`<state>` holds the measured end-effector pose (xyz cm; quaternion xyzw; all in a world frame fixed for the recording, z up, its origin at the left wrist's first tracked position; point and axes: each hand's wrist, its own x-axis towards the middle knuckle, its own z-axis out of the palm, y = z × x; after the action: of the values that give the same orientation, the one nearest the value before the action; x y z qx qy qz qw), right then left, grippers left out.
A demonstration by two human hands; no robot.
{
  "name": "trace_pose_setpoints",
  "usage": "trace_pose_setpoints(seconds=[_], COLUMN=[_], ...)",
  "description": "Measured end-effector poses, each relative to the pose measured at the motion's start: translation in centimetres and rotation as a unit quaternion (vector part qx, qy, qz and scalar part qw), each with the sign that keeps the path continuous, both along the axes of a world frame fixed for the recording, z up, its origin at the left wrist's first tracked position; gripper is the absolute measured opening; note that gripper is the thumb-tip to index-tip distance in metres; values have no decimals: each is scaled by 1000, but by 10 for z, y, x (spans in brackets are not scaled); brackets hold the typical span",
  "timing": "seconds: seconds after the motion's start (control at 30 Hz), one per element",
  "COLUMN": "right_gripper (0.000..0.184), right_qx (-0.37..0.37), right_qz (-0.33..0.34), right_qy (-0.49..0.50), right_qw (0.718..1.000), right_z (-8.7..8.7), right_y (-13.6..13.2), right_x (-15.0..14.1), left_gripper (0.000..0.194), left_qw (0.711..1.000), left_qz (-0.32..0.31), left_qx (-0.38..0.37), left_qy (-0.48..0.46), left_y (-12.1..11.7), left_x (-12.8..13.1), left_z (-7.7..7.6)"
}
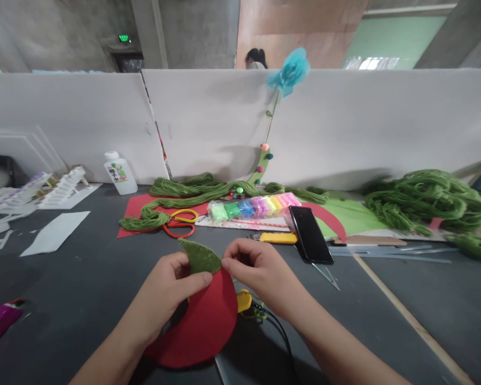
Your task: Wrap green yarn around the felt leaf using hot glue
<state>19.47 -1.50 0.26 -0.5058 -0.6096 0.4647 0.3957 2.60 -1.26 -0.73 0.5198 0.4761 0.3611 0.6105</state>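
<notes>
A: Hands?
B: Left hand [164,283] pinches curved red sheet piece [214,323] with green yarn-covered tip [204,258], bottom centre of frame. Right hand [262,267]: thumb and forefinger pressed together at the tip's right edge. Can't tell what's between them.
A: Around it?
B: Yellow tool [244,301] with black cord, just right of the red piece. Black phone [311,235], right of centre. Red-and-yellow-handled scissors [179,236], left of centre.

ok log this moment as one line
left hand: holding red crescent near green yarn-wrapped tip | right hand: fingers closed at tip's edge | phone: screen dark | scissors: by green yarn
</notes>
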Motion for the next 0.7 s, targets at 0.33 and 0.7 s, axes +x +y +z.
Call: trace_pose_setpoints(seconds=[0.33, 0.7], right_gripper=[10, 11], right_qx=[12, 21], right_qz=[22, 16], right_qy=[-12, -30], right_qw=[1000, 999], right_z=[-2, -4], right_y=[2, 3], right_x=[3, 2], left_gripper=[16, 4], left_qw=[1000, 1000], left_qz=[-16, -8], left_qx=[-7, 2], left_qy=[-20, 16], left_y=[2, 4], left_x=[-1, 0], left_z=[0, 2])
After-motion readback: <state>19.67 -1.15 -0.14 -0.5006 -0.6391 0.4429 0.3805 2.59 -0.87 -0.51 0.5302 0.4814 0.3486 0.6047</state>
